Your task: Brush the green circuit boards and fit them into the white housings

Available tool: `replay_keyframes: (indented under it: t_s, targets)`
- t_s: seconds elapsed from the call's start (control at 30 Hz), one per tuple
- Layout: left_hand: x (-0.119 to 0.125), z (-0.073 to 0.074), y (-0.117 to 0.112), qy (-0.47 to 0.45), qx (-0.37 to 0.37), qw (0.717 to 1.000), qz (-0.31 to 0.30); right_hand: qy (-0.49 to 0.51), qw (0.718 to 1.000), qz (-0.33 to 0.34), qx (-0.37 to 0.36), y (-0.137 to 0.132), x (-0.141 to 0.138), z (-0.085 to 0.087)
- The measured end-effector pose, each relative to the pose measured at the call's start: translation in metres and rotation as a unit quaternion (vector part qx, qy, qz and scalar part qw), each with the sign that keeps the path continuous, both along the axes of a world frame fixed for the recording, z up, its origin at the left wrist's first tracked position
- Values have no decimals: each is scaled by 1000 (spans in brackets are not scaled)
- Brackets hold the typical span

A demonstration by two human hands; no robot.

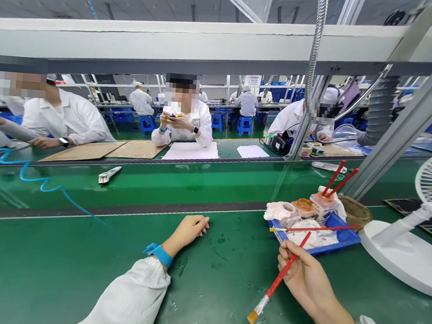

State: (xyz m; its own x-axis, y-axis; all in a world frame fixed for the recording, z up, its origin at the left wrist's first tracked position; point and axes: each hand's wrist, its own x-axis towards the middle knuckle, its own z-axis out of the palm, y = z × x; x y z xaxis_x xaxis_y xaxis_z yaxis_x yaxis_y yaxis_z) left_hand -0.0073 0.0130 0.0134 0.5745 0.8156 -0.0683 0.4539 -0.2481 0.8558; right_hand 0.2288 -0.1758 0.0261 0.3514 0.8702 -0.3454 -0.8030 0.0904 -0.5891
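Note:
My right hand [306, 279] pinches a paintbrush [281, 274] by its red handle. The yellow bristles point down and to the left, over wet spots on the green tabletop. My left hand [190, 231] rests on the table with its fingers curled in and nothing visible in them. Just beyond my right hand sits a blue tray [348, 237] holding white cloth, several small containers and an orange-rimmed jar [305, 207]. Another red-handled brush [323, 229] lies across the tray, and two red sticks [336, 179] stand up in a container at its back.
A white fan [393, 231] stands right of the tray, beside a round brown container [356, 210]. A green conveyor belt [184, 182] runs beyond the table edge, carrying a white-and-grey tool [109, 175]. Co-workers in white sit opposite. A slanted metal post [401, 131] rises at right.

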Motion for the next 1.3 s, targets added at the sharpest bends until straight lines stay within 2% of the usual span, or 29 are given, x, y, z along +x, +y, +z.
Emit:
replay_keyframes:
  t_s: [0.33, 1.3]
  targets:
    - [0, -6, 3, -3, 11, 1000, -2, 6, 1000, -3, -4, -2, 0, 0]
    - [0, -6, 3, 1, 6, 1000, 3, 13, 1000, -7, -18, 0, -2, 5]
